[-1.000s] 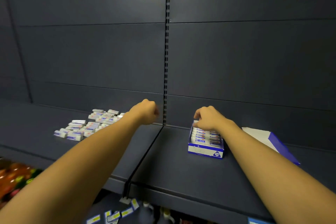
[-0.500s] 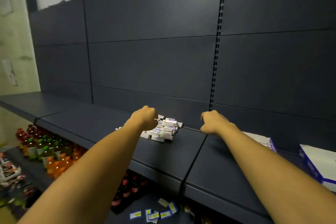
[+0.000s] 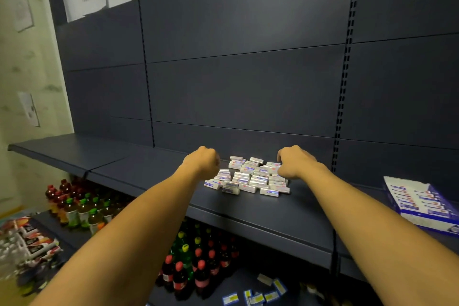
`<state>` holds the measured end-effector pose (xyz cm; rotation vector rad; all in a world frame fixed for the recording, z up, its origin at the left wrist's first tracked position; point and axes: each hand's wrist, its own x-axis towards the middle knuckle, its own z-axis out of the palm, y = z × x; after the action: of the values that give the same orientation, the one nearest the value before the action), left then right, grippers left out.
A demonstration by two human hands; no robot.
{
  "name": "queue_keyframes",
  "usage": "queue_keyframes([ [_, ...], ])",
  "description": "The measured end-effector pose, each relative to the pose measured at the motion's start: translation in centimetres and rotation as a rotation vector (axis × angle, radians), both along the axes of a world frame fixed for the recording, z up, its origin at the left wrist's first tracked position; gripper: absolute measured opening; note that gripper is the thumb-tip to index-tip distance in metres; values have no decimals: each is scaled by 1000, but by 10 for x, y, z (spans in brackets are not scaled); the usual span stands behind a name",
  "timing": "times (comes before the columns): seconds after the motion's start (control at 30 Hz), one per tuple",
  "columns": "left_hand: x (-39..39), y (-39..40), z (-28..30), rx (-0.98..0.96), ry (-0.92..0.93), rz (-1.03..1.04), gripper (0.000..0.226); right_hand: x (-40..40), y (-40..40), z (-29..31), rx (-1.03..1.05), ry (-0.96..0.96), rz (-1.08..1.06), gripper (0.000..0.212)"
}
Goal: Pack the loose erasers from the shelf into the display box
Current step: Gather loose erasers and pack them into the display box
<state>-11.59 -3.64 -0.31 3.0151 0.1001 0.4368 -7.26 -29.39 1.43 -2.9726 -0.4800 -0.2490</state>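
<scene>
- Head view: loose erasers (image 3: 248,177) heaped on the shelf (image 3: 139,169); display box (image 3: 422,204) far right on the same shelf, partly filled.
- Left hand (image 3: 202,161) clenched just left of the heap, nothing seen in it.
- Right hand (image 3: 294,163) curled at the heap's right edge; grasp on an eraser cannot be told.
- Judgement: gather a few aligned erasers per grab, keeping labels parallel for the box rows.

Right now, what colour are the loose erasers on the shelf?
White with blue and red markings on the loose erasers, seen in the head view.
</scene>
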Motion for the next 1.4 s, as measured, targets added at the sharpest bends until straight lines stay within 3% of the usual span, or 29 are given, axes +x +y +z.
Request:
queue_keyframes([
  [0.3,35,29,-7,-1,1,-77,29,16,35,1,-35,-10,-28,29],
  [0.83,164,56,-18,56,10,-149,25,129,70,1,-7,-11,-1,22],
  [1.4,270,62,-59,105,42,-394,21,183,92,-24,60,58,-123,26],
])
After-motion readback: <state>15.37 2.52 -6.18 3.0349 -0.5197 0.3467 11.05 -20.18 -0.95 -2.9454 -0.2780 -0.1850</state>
